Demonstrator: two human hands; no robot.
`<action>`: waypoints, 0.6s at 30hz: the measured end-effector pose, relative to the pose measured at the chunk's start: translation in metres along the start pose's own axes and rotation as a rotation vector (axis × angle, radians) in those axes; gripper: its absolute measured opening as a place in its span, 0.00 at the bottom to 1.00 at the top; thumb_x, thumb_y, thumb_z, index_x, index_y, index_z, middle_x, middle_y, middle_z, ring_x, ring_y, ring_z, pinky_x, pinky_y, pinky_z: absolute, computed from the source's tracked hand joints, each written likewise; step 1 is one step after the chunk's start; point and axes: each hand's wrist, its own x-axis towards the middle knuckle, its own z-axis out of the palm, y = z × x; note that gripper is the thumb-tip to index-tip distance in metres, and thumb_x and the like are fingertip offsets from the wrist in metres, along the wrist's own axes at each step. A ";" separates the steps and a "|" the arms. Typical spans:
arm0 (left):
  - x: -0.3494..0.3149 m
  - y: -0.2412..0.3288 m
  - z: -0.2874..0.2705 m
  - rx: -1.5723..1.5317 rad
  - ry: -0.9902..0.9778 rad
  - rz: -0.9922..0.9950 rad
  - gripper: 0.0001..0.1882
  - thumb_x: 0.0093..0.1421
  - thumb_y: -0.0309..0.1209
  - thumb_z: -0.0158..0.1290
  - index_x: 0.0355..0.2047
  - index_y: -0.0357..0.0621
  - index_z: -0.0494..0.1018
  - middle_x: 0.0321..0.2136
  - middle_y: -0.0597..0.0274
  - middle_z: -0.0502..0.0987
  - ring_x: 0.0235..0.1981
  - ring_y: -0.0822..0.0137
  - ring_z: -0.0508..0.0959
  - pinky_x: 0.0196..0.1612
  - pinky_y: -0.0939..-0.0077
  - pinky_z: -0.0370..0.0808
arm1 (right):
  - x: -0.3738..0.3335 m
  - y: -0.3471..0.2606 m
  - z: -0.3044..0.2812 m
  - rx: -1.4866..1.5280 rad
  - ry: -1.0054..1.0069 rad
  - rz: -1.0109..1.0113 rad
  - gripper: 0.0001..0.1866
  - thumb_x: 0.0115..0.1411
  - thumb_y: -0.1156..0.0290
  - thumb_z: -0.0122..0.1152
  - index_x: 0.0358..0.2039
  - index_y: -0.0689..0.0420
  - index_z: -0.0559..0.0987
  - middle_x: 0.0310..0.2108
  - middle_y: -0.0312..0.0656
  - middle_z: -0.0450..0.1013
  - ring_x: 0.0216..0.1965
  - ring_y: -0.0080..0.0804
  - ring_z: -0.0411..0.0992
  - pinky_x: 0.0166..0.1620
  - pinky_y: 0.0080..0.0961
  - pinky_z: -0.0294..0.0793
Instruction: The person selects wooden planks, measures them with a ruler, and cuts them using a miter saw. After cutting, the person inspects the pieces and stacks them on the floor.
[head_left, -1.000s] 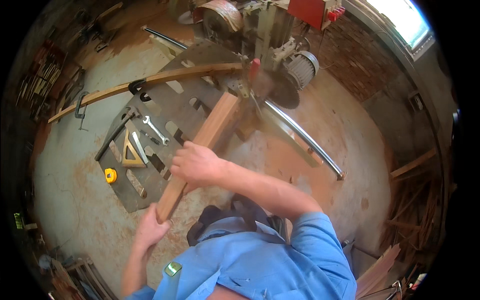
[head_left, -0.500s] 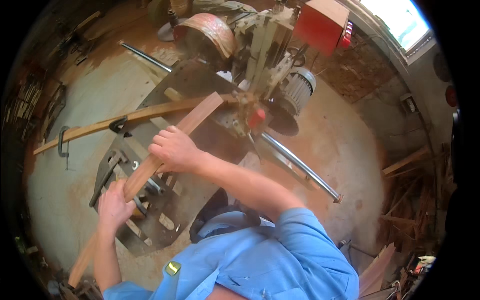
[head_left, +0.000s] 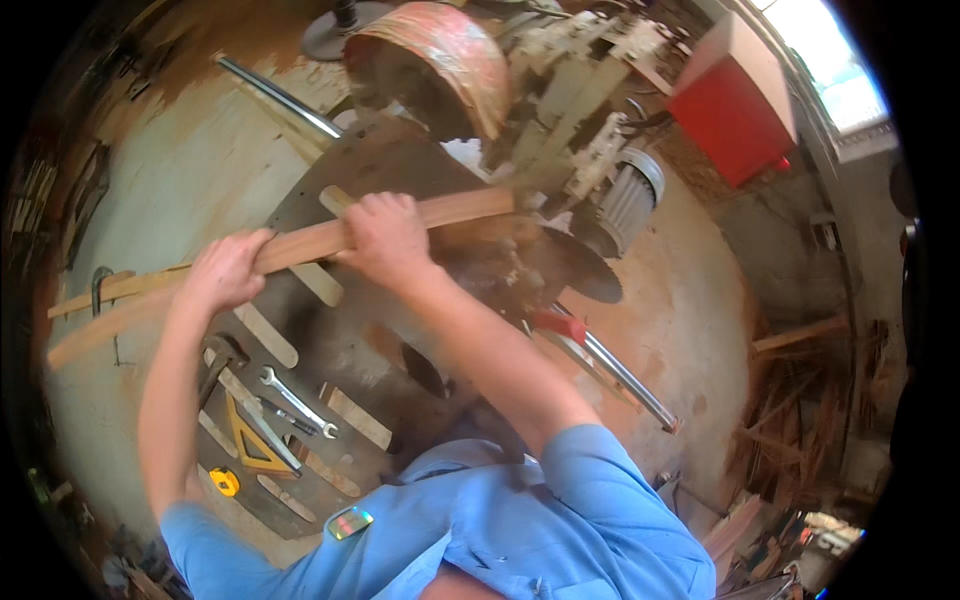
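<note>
Slotted surface (head_left: 342, 342): dark metal, with a round saw blade (head_left: 592, 270) at its right.
Wooden board (head_left: 300, 247): over the surface's far part, one end far left, the other toward the machine.
Left grip (head_left: 225, 270): closed around the board's left portion.
Right grip (head_left: 387, 240): closed around it farther right; the spacing probably steadies its length.
Hand tools: hammer (head_left: 226, 350), wrench (head_left: 297, 402), triangle (head_left: 248, 437) and tape measure (head_left: 225, 482) lie near left, seemingly kept handy yet clear of the blade.
</note>
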 end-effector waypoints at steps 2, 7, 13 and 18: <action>0.029 -0.006 -0.004 0.030 0.002 -0.003 0.30 0.48 0.27 0.54 0.55 0.46 0.71 0.44 0.44 0.80 0.50 0.42 0.77 0.54 0.51 0.73 | 0.018 0.009 0.005 -0.056 -0.109 0.077 0.24 0.42 0.52 0.79 0.34 0.50 0.79 0.36 0.39 0.74 0.44 0.40 0.72 0.48 0.39 0.68; 0.092 -0.044 -0.005 0.006 -0.074 0.077 0.29 0.48 0.28 0.55 0.55 0.49 0.73 0.47 0.46 0.80 0.50 0.44 0.77 0.53 0.52 0.74 | 0.047 0.016 0.030 -0.191 -0.153 0.160 0.24 0.45 0.52 0.77 0.37 0.51 0.79 0.38 0.40 0.75 0.46 0.41 0.72 0.49 0.41 0.68; 0.119 -0.092 0.029 -0.069 -0.093 0.138 0.30 0.48 0.29 0.55 0.55 0.50 0.73 0.48 0.51 0.80 0.51 0.47 0.78 0.53 0.54 0.75 | 0.064 0.008 0.056 -0.316 -0.250 0.164 0.24 0.47 0.51 0.76 0.39 0.52 0.79 0.39 0.39 0.75 0.46 0.42 0.72 0.49 0.42 0.69; 0.112 -0.096 0.022 -0.003 -0.183 0.133 0.23 0.52 0.31 0.57 0.50 0.48 0.75 0.42 0.49 0.82 0.48 0.48 0.80 0.51 0.54 0.76 | 0.066 -0.005 0.058 -0.423 -0.307 0.150 0.25 0.47 0.52 0.77 0.41 0.52 0.79 0.40 0.40 0.76 0.46 0.43 0.72 0.48 0.44 0.70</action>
